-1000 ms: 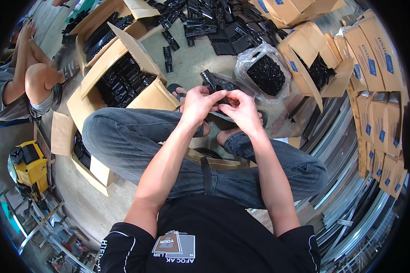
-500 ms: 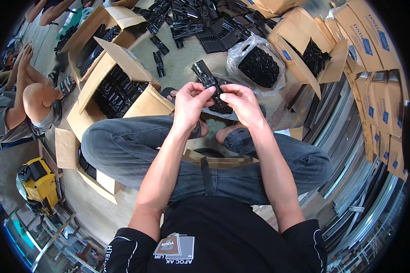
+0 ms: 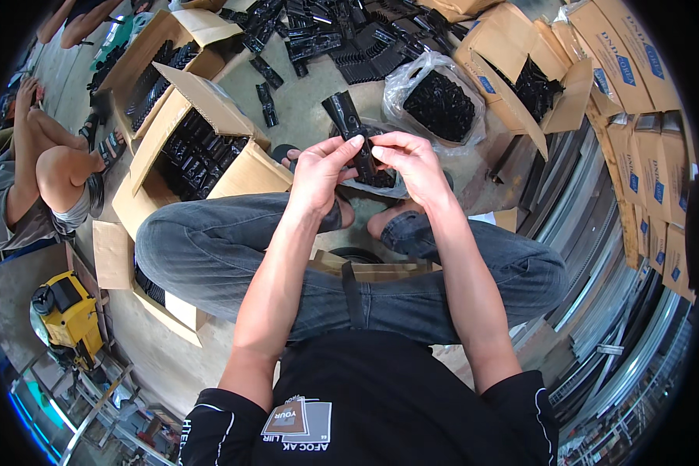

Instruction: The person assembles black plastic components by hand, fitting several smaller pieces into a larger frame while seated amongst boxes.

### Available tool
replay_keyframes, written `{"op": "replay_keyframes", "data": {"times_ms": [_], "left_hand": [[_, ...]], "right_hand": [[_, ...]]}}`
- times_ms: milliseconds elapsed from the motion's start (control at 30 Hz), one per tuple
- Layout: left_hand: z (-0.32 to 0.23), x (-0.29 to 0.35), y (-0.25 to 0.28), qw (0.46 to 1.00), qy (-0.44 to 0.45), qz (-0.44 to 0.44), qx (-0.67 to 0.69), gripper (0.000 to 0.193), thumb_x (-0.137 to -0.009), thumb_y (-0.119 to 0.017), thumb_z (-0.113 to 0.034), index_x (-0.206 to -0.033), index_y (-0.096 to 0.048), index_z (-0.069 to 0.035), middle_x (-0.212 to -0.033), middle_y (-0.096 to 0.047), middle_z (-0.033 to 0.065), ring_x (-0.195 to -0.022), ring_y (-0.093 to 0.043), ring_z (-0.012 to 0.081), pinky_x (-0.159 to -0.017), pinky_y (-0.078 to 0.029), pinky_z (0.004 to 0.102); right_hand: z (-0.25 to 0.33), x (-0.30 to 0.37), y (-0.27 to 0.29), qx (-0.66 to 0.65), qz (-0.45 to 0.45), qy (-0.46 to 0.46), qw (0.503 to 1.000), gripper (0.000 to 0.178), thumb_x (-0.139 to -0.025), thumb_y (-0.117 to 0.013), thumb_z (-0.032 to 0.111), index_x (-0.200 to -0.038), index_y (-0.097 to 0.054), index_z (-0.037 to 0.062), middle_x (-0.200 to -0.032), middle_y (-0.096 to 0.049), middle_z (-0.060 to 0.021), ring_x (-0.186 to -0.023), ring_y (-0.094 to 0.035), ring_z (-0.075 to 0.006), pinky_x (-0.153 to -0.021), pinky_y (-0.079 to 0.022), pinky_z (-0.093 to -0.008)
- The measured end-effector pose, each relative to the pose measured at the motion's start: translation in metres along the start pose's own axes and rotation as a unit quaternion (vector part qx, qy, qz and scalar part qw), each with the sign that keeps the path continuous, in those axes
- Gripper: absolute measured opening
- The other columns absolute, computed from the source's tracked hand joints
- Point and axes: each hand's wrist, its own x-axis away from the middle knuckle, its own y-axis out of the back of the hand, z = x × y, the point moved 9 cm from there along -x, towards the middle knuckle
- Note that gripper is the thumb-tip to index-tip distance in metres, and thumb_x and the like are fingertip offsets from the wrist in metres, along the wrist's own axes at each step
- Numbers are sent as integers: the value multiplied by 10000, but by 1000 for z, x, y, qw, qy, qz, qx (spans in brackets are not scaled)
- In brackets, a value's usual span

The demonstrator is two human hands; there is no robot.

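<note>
While the left hand (image 3: 315,172) pinches the black part (image 3: 343,113), the right hand (image 3: 413,165) touches its right edge with closed fingertips; it is between both hands, long axis pointing away, leaning left.

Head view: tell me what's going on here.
The person's left hand holds a long black piece, its upper end leaning left. The right hand has its fingertips at the piece's side; whether they pinch something small is unclear. Beyond the hands, a clear plastic bag holds small black parts. An open cardboard box of black pieces stands to the left.
</note>
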Motion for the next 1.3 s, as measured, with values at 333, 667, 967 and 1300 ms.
{"op": "replay_keyframes", "data": {"times_ms": [333,667,967,1300], "left_hand": [[-9,-1,7,993,-64,-46,-88,224,-903,-756,-280,-914,-745,-56,-759,-665,-51,-626,-505,9,-568,-388,182],[-20,4,1,992,-113,-21,-43,221,-977,-668,-270,-940,-709,-56,-754,-628,-60,-616,-500,19,-551,-382,189],[-15,3,0,988,-109,-10,108,346,-1015,-587,-319,-1130,-641,3,-877,-695,63,-721,-717,180,-629,-612,310],[-15,3,12,986,-143,-68,44,369,-1018,-579,-345,-1051,-664,12,-803,-684,45,-623,-672,127,-546,-571,267]], "right_hand": [[-99,-23,51,481,-96,54,870,221,-844,-660,122,-1054,-690,56,-910,-682,-203,-902,-668,-402,-788,-535,-464],[-128,-36,41,603,-75,-28,793,210,-811,-600,59,-1014,-645,32,-979,-670,-253,-944,-663,-445,-833,-531,-521],[-135,-37,42,664,-38,-45,745,206,-813,-589,66,-981,-672,-19,-992,-667,-277,-930,-672,-448,-836,-548,-502],[-128,-37,37,649,-36,3,760,200,-763,-609,56,-933,-672,-28,-998,-664,-295,-928,-672,-451,-826,-550,-495]]}}
